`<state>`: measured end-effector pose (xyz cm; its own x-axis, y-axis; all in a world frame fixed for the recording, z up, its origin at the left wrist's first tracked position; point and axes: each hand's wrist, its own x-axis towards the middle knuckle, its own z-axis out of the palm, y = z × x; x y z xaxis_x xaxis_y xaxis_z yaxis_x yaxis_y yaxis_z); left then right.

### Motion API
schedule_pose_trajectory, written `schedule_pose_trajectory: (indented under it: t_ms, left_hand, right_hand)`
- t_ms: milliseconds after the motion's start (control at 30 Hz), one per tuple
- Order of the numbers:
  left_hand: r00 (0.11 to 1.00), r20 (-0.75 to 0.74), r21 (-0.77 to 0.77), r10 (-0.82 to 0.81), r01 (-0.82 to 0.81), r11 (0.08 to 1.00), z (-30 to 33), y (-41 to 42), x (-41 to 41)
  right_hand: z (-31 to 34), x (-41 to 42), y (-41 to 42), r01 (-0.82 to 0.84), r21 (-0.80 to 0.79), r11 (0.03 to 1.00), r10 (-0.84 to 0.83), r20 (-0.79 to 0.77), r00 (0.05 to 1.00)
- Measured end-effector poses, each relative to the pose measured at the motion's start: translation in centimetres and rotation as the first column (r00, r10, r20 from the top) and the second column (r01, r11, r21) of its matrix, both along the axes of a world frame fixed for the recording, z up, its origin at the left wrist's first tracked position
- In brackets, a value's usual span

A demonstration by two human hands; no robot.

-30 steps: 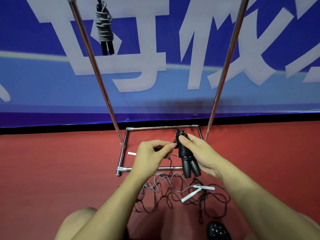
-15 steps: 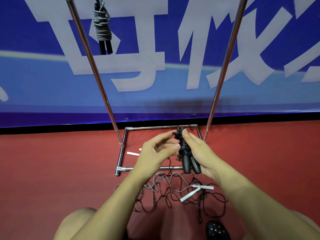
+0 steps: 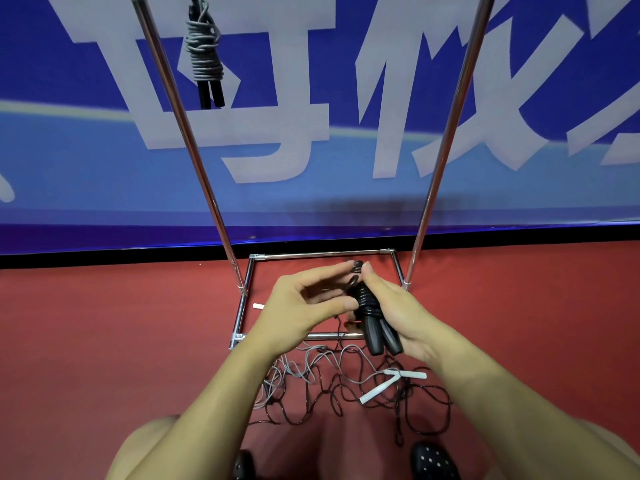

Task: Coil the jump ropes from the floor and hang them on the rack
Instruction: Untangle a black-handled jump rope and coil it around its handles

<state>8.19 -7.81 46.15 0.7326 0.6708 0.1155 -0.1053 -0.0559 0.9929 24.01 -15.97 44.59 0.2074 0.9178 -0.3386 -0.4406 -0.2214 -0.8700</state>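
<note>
**Black rope bundle in both hands, more rope loose on the floor**

Right hand (image 3: pixel 398 315) holds the black jump rope (image 3: pixel 369 308): cord wound in tight coils around the two black handles, handles pointing down and toward the camera. Right grip is clenched around the bundle, thumb up near the top of the coils, palm behind it.

Left hand (image 3: pixel 304 306) is at the left side of the same bundle. Thumb tip presses the coils mid-height, index finger reaches to the top loop. Left grip is curled onto the bundle, a pinch more than a full wrap.

The bundle sits in front of the base frame of the rack (image 3: pixel 204 174), between its two slanted chrome poles.

The gray jump rope (image 3: pixel 204 53) is already coiled around its black handles and hangs from the top of the rack, just right of the left pole.

On the red floor (image 3: pixel 104 341) below the hands: a tangled pile of loose ropes (image 3: pixel 346 386), thin dark cord mixed with gray cord, with white handles (image 3: pixel 393 382) lying in it at the right. One more white piece lies inside the rack base, left of the left hand.

Behind the rack: blue banner (image 3: pixel 311 81) with large pale characters.

Bottom edge: knees and two black shoes (image 3: pixel 433 462) with pale dots.
</note>
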Motion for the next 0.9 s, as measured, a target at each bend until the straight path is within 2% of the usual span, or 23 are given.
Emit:
schedule_pose_trajectory:
  t_ms: [133, 400, 500, 567, 700, 900]
  left_hand:
    - [0.999, 0.048, -0.022, -0.012, 0.013, 1.0, 0.7, 0.2, -0.4]
    - [0.999, -0.003, 0.06, 0.037, -0.037, 0.998, 0.9, 0.4, -0.5]
    - [0.988, 0.006, 0.066, 0.156, -0.156, 0.986, 0.6, 0.3, -0.1]
    - [0.955, 0.026, -0.019, 0.295, -0.295, 0.955, 0.4, 0.3, 0.3]
    - [0.912, -0.043, -0.118, 0.407, -0.41, 0.905, 0.1, 0.9, 0.3]
    - [0.907, -0.133, -0.028, 0.398, -0.405, 0.914, 0.1, 1.4, -0.1]
  right_hand:
    - [0.2, 0.3, 0.0, 0.003, -0.015, 1.0, -0.004, -0.096, 0.995]
    - [0.1, 0.1, -0.2, -0.07, -0.043, 0.997, 0.066, -0.107, 0.992]
    - [-0.3, 0.0, 0.0, -0.076, -0.023, 0.997, 0.074, -0.107, 0.992]
    - [-0.5, 0.1, 0.1, -0.067, 0.007, 0.998, 0.068, -0.107, 0.992]
    - [-1.0, -0.2, 0.3, -0.043, 0.102, 0.994, 0.047, -0.036, 0.998]
    - [-1.0, 0.0, 0.2, -0.027, 0.165, 0.986, 0.016, 0.07, 0.997]
